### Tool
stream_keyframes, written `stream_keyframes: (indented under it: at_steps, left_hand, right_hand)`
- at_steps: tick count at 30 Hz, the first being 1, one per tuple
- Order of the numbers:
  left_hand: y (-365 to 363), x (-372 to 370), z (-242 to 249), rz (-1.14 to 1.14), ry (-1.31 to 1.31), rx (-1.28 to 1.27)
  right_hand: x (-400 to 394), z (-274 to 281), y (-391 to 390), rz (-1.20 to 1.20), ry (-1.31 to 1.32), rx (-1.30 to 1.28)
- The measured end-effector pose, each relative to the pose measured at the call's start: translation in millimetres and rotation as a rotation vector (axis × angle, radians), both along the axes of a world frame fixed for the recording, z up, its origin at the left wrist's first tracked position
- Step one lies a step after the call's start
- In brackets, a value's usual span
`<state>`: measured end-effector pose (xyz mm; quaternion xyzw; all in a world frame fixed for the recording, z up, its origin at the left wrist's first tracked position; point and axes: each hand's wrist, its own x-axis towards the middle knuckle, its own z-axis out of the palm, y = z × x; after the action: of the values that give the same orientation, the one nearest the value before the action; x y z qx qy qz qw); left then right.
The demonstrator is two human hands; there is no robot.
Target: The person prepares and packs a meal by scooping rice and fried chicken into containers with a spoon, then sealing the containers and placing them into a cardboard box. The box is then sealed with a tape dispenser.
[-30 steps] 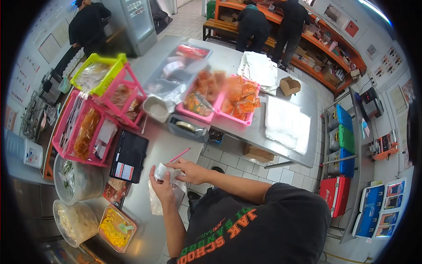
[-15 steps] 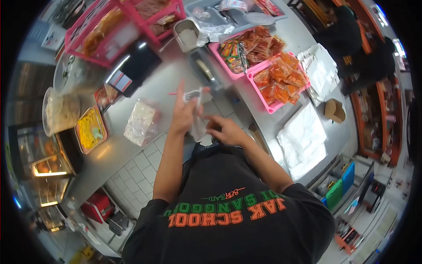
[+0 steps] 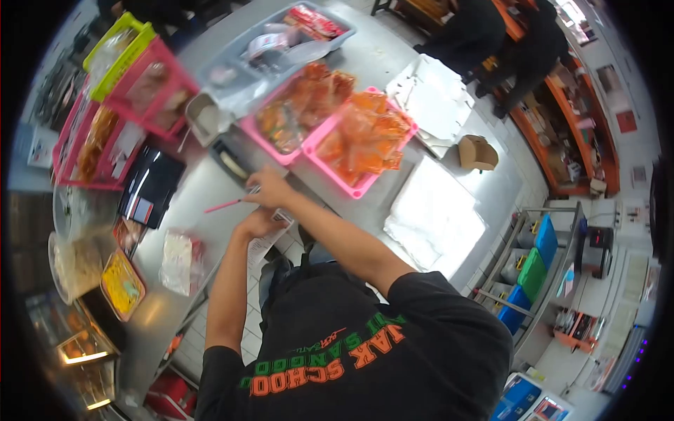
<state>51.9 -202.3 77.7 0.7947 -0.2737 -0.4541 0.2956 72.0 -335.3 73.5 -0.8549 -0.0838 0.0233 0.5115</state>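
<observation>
My left hand [image 3: 260, 223] is closed around a long white printed paper slip [image 3: 265, 243], which hangs down below it toward my body. Just above it, my right hand [image 3: 272, 188] has its fingers curled in a pinch; a small bit of printed white paper shows at the fingertips. Whether that bit is part of the same slip is hidden. A thin pink stick, perhaps a pen [image 3: 222, 206], lies left of my hands, its right end close to them. Beyond my right hand lies a long grey tray [image 3: 228, 160] with a pale object in it.
Pink baskets [image 3: 354, 191] of orange sachets stand ahead. White sheets [image 3: 435, 217] and a brown paper box [image 3: 477, 152] lie right. At left are a black tablet-like device [image 3: 151, 186], a plastic-wrapped pack [image 3: 181, 263] and a yellow-filled tray [image 3: 123, 286]. People in dark clothes [image 3: 463, 31] are beyond.
My view has turned, shifting the table contents left. My right hand has crossed forward past my left hand and closed its fingers. The left hand still holds the paper slip.
</observation>
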Motion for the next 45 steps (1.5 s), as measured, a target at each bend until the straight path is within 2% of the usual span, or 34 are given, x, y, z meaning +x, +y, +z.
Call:
stream_keyframes:
  at_steps: [2,3,5,6,7,8,10,11,13,16,17,19,20,22,23,25,29,31,34,36,38,39,41,42,45]
  left_hand:
    - [-2,12,3,0.197,0.106,-0.299]
    - [16,21,-39,0.138,-0.196,-0.399]
    - [23,30,-77,0.171,-0.125,-0.642]
    - [21,31,-52,0.135,-0.005,-0.647]
    - [13,32,-20,0.114,0.121,-0.648]
    - [15,31,-10,0.235,0.21,-0.363]
    - [21,36,-6,0.067,0.083,-0.248]
    - [27,34,-7,0.1,0.1,-0.226]
    - [25,38,-9,-0.025,0.195,-0.171]
    - [34,38,17,0.003,0.241,-0.124]
    - [40,37,8,0.002,0.243,-0.126]
    - [47,32,-2,0.284,0.685,-0.341]
    - [47,29,0,0.289,0.684,-0.345]
    - [50,16,10,0.509,0.857,-0.621]
    - [56,12,7,0.524,0.851,-0.625]
    - [66,4,5,0.697,1.023,-0.714]
    - [74,-6,-7,0.699,1.064,-0.587]
    - [67,-10,-20,0.624,0.758,-0.581]
    - [58,-15,-20,0.766,0.761,-0.674]
    - [56,-17,-24,0.782,0.776,-0.661]
    - [50,-17,-23,0.639,0.257,-0.569]
    - [49,-18,-23,0.643,0.258,-0.575]
    - [47,-21,-20,0.694,-0.061,-0.537]
    - [45,-22,-20,0.698,-0.058,-0.537]
    - [35,-26,-24,0.839,-0.216,-0.391]
  right_hand:
    - [-7,16,1,0.011,0.003,0.052]
    - [-18,34,-1,0.028,-0.02,0.139]
    - [-44,54,-8,0.05,-0.102,0.228]
    - [-62,59,-15,0.056,-0.162,0.237]
    - [-82,68,-27,0.047,-0.045,0.253]
    - [-97,63,-35,-0.011,0.06,0.219]
    - [-117,21,-47,-0.008,0.24,0.157]
    - [-125,8,-45,-0.032,0.312,0.161]
    - [-127,-3,-37,-0.036,0.342,0.162]
    - [-125,-8,-33,-0.083,0.326,0.137]
    - [-126,-6,-30,-0.091,0.331,0.149]
    - [-128,-5,-28,-0.094,0.339,0.158]
    - [-129,-6,-27,-0.08,0.329,0.171]
    - [-132,2,-24,-0.048,0.317,0.186]
    - [-135,19,-22,-0.036,0.386,0.237]
    - [-137,43,-16,-0.014,0.46,0.287]
    - [-142,59,-2,0.061,0.425,0.333]
    - [-143,59,3,0.089,0.428,0.353]
    - [-143,63,4,0.096,0.453,0.388]
    - [-151,75,0,0.057,0.418,0.387]
    - [-156,63,-3,0.023,0.41,0.338]
    - [-157,53,-5,-0.011,0.393,0.298]
    - [-159,25,-6,-0.046,0.473,0.21]
    - [-159,11,-7,-0.083,0.551,0.125]
    - [-149,-8,-5,-0.075,0.512,0.076]
